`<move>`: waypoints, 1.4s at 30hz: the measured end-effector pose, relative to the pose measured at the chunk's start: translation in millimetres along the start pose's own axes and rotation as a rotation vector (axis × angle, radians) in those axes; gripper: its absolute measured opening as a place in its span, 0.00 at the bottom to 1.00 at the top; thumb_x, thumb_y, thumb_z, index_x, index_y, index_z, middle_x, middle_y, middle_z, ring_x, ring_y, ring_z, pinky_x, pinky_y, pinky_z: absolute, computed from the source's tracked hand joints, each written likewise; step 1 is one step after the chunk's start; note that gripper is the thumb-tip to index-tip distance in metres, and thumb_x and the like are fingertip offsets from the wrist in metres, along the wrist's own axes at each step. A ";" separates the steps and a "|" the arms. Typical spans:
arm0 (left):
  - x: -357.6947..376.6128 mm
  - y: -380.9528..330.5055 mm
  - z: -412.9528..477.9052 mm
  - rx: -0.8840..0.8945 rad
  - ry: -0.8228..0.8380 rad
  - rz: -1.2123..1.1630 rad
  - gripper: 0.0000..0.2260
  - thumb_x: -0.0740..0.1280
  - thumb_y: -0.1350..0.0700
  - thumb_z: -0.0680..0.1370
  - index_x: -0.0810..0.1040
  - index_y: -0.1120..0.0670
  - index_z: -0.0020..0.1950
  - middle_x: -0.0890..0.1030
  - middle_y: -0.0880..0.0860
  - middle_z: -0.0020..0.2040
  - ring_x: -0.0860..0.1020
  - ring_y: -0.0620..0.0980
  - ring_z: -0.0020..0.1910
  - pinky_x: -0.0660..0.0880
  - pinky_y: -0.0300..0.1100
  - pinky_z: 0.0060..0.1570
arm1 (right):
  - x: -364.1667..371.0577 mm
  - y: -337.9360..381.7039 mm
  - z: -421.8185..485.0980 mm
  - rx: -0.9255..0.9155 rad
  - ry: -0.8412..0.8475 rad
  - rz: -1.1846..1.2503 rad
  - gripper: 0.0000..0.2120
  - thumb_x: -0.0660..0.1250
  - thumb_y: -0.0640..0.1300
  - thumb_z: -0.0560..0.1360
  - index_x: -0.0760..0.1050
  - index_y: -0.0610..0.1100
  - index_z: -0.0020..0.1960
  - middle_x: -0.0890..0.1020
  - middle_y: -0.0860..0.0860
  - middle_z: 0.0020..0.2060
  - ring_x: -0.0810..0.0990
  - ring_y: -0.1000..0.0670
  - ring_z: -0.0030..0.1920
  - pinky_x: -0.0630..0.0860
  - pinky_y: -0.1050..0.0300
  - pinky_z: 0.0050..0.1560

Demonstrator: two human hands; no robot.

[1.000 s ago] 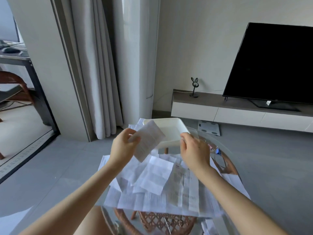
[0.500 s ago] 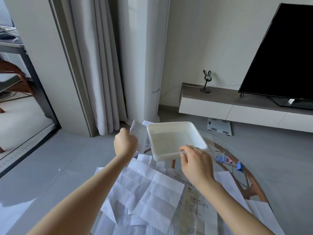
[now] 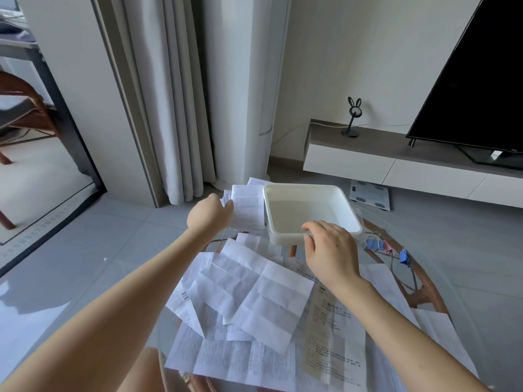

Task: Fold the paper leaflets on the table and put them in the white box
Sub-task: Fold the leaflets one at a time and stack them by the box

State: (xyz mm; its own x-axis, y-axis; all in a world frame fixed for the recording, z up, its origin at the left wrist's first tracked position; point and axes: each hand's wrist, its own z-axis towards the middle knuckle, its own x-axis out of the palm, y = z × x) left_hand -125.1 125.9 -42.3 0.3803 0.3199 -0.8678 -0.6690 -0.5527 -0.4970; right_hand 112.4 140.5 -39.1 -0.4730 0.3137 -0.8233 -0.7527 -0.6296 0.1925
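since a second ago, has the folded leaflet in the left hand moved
Yes: the folded leaflet, held by the left hand, went leftward, from overlapping the white box to beside its left rim.

Soft daylight enters from the doorway at left, laying a pale sheen on the grey floor. Shadows are faint. The wide lens bends the curtain and television toward the edges; the leaflets are sharp at centre, softer at the bottom
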 end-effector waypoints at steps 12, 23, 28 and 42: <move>-149.6 -20.1 -223.6 0.834 0.446 -0.997 0.03 0.69 0.56 0.73 0.83 0.52 0.44 0.77 0.46 0.37 0.74 0.46 0.38 0.70 0.36 0.40 | -42.3 49.0 -59.4 -0.109 0.069 0.154 0.02 0.67 0.43 0.70 0.79 0.47 0.41 0.80 0.55 0.35 0.79 0.52 0.36 0.64 0.66 0.33; -74.7 -9.2 -196.5 0.750 0.051 -0.374 0.04 0.69 0.58 0.75 0.83 0.50 0.45 0.77 0.43 0.40 0.75 0.42 0.40 0.66 0.30 0.39 | -46.5 73.6 -109.7 -0.128 0.281 0.019 0.18 0.68 0.32 0.69 0.78 0.42 0.58 0.79 0.51 0.29 0.77 0.47 0.30 0.77 0.45 0.55; -64.6 10.5 -200.3 0.923 0.015 -0.036 0.18 0.73 0.41 0.69 0.80 0.45 0.57 0.80 0.45 0.53 0.75 0.48 0.52 0.72 0.43 0.52 | -92.6 77.0 -106.6 0.012 0.141 0.288 0.10 0.66 0.38 0.73 0.77 0.41 0.55 0.82 0.46 0.37 0.80 0.44 0.40 0.74 0.55 0.38; -22.0 67.2 -251.7 1.245 0.075 -0.125 0.18 0.58 0.59 0.75 0.80 0.56 0.61 0.77 0.52 0.64 0.68 0.52 0.70 0.64 0.44 0.70 | -126.4 56.9 -194.6 -0.450 0.040 0.218 0.12 0.64 0.35 0.67 0.83 0.46 0.41 0.84 0.56 0.37 0.82 0.57 0.38 0.79 0.60 0.41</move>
State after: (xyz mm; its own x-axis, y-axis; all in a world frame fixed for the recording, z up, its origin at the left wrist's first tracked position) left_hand -17.7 -111.9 -57.5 0.4928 0.2505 -0.8333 -0.7586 0.5928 -0.2704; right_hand 218.6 -73.2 -27.9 -0.5727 0.1183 -0.8112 -0.3619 -0.9244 0.1207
